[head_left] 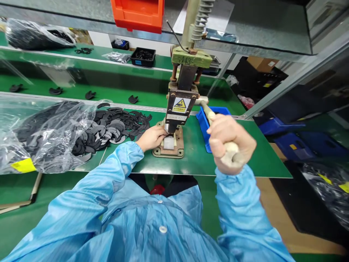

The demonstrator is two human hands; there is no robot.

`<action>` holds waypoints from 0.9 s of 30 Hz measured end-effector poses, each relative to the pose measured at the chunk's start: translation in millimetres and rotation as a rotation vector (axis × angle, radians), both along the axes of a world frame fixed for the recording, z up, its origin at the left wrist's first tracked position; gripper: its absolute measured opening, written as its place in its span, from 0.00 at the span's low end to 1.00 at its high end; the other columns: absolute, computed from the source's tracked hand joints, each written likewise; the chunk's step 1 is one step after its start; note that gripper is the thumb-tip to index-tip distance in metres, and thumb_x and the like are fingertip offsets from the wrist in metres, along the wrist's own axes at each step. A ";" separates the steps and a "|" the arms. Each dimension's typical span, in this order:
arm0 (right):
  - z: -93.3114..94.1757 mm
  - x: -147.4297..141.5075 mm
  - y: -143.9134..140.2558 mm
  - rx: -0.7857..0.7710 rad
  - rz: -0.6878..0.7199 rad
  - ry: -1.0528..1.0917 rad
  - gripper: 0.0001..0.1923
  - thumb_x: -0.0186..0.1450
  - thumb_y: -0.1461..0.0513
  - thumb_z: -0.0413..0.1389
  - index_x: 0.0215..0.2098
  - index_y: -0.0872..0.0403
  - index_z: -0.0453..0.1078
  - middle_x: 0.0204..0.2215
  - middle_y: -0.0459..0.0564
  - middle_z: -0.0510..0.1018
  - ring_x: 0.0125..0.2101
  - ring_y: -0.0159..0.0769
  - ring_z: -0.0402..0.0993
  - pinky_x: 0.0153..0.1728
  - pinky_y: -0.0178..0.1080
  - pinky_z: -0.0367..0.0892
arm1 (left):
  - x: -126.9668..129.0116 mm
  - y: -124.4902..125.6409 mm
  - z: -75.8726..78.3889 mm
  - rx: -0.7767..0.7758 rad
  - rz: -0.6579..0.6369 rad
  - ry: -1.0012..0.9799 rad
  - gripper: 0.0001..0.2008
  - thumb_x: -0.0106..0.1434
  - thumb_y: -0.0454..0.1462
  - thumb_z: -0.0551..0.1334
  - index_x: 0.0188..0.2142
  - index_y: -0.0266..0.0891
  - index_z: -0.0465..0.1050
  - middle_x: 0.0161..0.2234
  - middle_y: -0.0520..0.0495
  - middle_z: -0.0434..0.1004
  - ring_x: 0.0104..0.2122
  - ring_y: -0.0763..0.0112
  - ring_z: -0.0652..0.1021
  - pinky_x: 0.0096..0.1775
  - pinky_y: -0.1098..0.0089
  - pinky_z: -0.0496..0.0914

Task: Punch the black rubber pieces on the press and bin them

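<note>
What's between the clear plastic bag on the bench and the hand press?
Head view: a heap of dark curved pieces beside the plastic bag, then the left hand, fingers at the hand press.

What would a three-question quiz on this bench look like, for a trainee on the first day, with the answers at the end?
1. Where is the person's left hand?
A) inside the blue bin
B) at the lower end of the press
C) on the orange bin
2. True or false: the loose dark curved pieces lie on the left hand's side of the press.
3. Fill in the gap: the lever of the press is gripped by the person's ____ hand.

Key: 1 B; 2 true; 3 right (the right hand is wrapped around it).
</note>
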State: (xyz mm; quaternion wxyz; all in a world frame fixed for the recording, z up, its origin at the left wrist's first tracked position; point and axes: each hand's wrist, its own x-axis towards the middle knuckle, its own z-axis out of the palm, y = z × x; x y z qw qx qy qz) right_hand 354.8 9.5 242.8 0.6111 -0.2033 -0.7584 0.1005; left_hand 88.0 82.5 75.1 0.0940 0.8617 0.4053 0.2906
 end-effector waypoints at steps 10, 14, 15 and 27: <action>-64.4 2.7 -11.4 0.123 -0.103 -0.033 0.11 0.63 0.60 0.65 0.26 0.48 0.68 0.24 0.40 0.76 0.36 0.37 0.80 0.62 0.62 0.75 | -55.0 -5.0 13.9 -0.034 0.218 0.063 0.16 0.74 0.36 0.56 0.54 0.40 0.81 0.52 0.41 0.85 0.53 0.55 0.80 0.59 0.55 0.72; -68.5 -0.4 -7.7 0.134 -0.111 0.037 0.12 0.63 0.59 0.65 0.25 0.48 0.68 0.23 0.40 0.75 0.36 0.36 0.80 0.62 0.59 0.75 | -107.1 -24.8 14.6 -0.091 0.401 0.226 0.15 0.74 0.39 0.57 0.51 0.40 0.82 0.50 0.39 0.84 0.52 0.52 0.79 0.57 0.54 0.70; -70.4 -1.4 -6.9 0.134 -0.115 0.059 0.12 0.63 0.59 0.65 0.25 0.48 0.68 0.23 0.40 0.75 0.36 0.36 0.79 0.62 0.59 0.75 | -113.4 -32.2 13.1 -0.118 0.420 0.277 0.15 0.74 0.41 0.58 0.51 0.40 0.81 0.49 0.39 0.84 0.51 0.51 0.79 0.56 0.54 0.70; -73.1 0.8 -6.9 0.119 -0.143 0.037 0.13 0.64 0.57 0.66 0.26 0.47 0.68 0.24 0.40 0.76 0.37 0.38 0.80 0.63 0.60 0.75 | -64.9 -44.3 -8.5 -0.091 0.659 0.420 0.21 0.69 0.53 0.64 0.43 0.36 0.80 0.43 0.28 0.83 0.48 0.39 0.80 0.48 0.50 0.67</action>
